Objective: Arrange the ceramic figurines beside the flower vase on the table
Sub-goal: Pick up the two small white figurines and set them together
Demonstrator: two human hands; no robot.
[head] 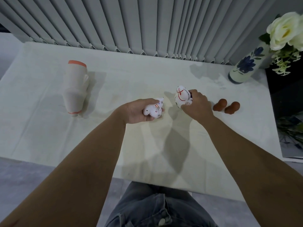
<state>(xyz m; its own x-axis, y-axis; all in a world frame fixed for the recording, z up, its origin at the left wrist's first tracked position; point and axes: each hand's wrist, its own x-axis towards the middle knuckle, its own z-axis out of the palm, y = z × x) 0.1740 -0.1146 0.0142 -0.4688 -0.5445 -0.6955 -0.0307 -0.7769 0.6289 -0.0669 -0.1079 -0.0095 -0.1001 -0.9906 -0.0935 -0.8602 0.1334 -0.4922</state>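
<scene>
**Figurines in hand, vase at far right**

Item one: small white figurine (pixel 154 109), glossy, rounded, dotted with red and blue, lying cupped in the left hand (pixel 139 112), fingers curled under it, apparently carried for placing. Item two: taller white figurine (pixel 181 95) with red ribbon lines, pinched from the side by the right hand (pixel 196 105), likely being set upright. Two brown rounded figurines (pixel 226 106) stand together just beside that hand (matte, clay-like). Flower vase (pixel 247 66), cream with blue blossoms, stands farther back on the cloth-covered table (pixel 114 76), well apart from all four.

Glossy ceramic vase (pixel 245 65); matt cloth covers the table (pixel 49 128).
</scene>
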